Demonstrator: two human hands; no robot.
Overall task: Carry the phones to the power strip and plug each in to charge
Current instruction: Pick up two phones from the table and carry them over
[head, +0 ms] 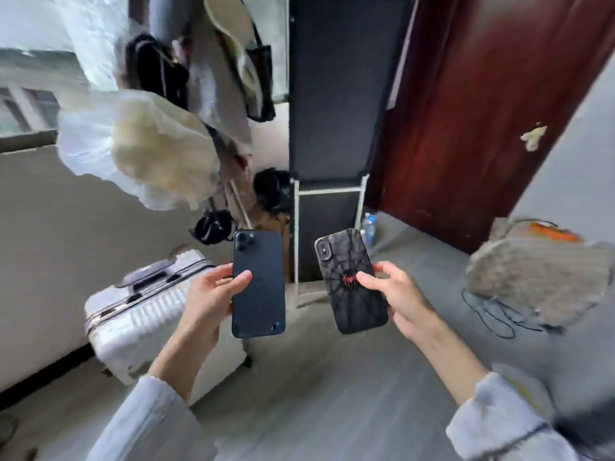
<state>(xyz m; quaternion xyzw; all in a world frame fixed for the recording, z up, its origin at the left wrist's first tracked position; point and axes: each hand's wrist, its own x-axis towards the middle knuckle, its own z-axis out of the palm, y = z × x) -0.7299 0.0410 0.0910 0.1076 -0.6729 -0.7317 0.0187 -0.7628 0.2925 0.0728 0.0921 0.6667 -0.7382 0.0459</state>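
Observation:
My left hand (209, 296) grips a dark blue phone (259, 284) by its left edge, back side facing me, camera cluster at the top left. My right hand (396, 294) holds a second phone (351, 281) in a black case with a web pattern and a red spider; my thumb lies on the spider. Both phones are held upright in the air over the grey floor, about a hand's width apart. No power strip shows in the view.
A white ribbed suitcase (146, 311) stands low on the left. Clothes and bags hang on a rack (199, 94) ahead. A dark panel on a white frame (332, 128) stands in the middle, a dark red door (482, 111) to its right. A grey blanket (539, 277) and black cables (492, 314) lie right.

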